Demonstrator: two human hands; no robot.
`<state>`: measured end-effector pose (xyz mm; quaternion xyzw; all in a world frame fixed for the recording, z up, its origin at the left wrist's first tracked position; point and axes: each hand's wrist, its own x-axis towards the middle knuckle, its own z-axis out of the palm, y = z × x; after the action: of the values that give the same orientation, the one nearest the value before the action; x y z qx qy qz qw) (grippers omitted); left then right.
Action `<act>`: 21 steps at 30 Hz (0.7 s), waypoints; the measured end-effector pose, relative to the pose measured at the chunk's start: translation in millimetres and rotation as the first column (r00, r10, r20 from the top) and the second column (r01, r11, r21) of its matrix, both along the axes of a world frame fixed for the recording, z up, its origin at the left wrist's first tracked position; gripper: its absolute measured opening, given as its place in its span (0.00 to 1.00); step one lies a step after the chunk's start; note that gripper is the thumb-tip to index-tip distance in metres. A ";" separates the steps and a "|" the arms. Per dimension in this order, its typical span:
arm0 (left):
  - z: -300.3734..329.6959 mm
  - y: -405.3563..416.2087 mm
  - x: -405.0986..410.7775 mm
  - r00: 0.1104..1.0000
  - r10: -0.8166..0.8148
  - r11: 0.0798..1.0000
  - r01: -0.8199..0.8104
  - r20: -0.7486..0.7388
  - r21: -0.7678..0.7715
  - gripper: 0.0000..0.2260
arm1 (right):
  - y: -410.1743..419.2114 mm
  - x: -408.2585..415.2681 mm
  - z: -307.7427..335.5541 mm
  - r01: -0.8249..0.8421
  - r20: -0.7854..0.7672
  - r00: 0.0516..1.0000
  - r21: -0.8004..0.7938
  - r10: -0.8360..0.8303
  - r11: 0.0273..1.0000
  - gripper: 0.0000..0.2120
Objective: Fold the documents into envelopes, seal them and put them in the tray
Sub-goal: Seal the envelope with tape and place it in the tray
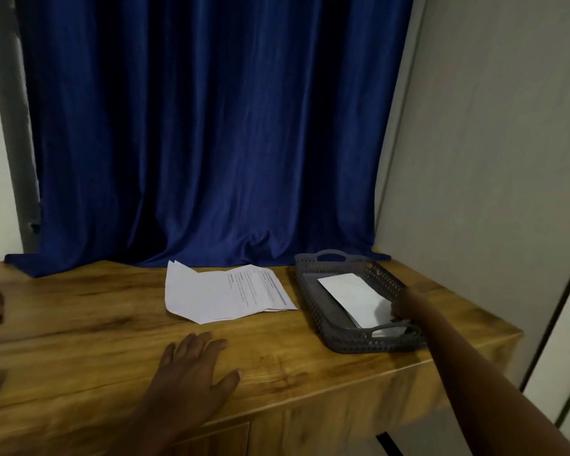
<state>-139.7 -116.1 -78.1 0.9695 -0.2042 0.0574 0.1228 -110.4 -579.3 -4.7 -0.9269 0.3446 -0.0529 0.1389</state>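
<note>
Lying in the tray (313, 311), envelope (352, 296) touched by right hand (403, 312), grip unclear, left hand (191, 373) flat on desk (79, 340), print on documents (224, 292) unreadable.

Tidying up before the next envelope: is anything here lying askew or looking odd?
Slightly. The envelope lies diagonally in the tray, its near end by the right hand at the handle. The documents sit fanned and creased, not squared. The left hand rests flat on the table.
</note>
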 end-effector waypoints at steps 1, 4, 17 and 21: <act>-0.4 0.5 0.1 1.000 -0.001 1.000 0.001 -0.005 -0.001 0.32 | -0.4 -0.3 -0.9 -0.014 -0.014 1.000 -0.004 0.014 1.000 0.17; -1.2 0.5 0.2 1.000 0.001 1.000 -0.001 -0.006 -0.004 0.34 | -12.8 6.2 -11.4 0.005 0.008 1.000 -0.017 -0.005 1.000 0.16; 1.6 -0.3 -2.9 1.000 0.016 1.000 -0.017 -0.018 -0.019 0.33 | 124.0 -7.7 68.8 -0.308 0.097 0.905 -0.520 0.413 0.797 0.11; 3.9 0.9 -4.6 0.999 0.006 1.000 -0.007 -0.033 -0.030 0.31 | 200.3 8.9 57.8 -0.567 0.006 0.733 -0.547 0.680 0.616 0.17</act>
<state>-144.3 -115.2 -74.2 0.9690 -0.1979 0.0448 0.1406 -101.5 -379.0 53.2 -0.9787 -0.0453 -0.1892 -0.0661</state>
